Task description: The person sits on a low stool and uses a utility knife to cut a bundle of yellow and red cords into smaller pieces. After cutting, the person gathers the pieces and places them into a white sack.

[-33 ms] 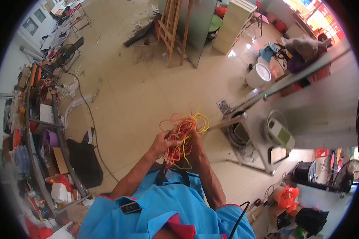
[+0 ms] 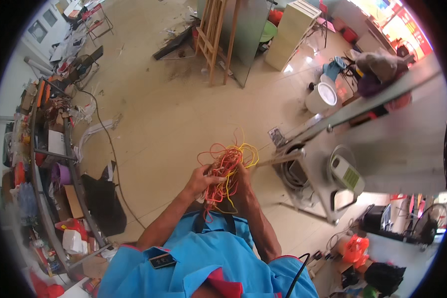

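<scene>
A tangled bundle of thin red and yellow wires (image 2: pixel 227 166) is held up between my two hands, in front of my body. My left hand (image 2: pixel 202 181) grips the bundle's left side, with the thumb laid across the red strands. On the other side my right hand (image 2: pixel 243 176) is closed on the wires, its fingers partly hidden by them. Yellow loops stick out at the upper right of the tangle, and loose red ends hang below it toward my blue shirt (image 2: pixel 208 253).
A metal shelf rack (image 2: pixel 47 198) full of clutter runs along the left. To the right stand a metal-framed stand (image 2: pixel 328 211) and a metal-topped table (image 2: pixel 397 144). A white bucket (image 2: pixel 322 97) and a wooden easel (image 2: pixel 213 42) are farther off. A black cable (image 2: pixel 109 139) crosses the floor.
The view has shifted very slightly. Both hands keep their hold on the wire bundle, and its loops have barely moved.
</scene>
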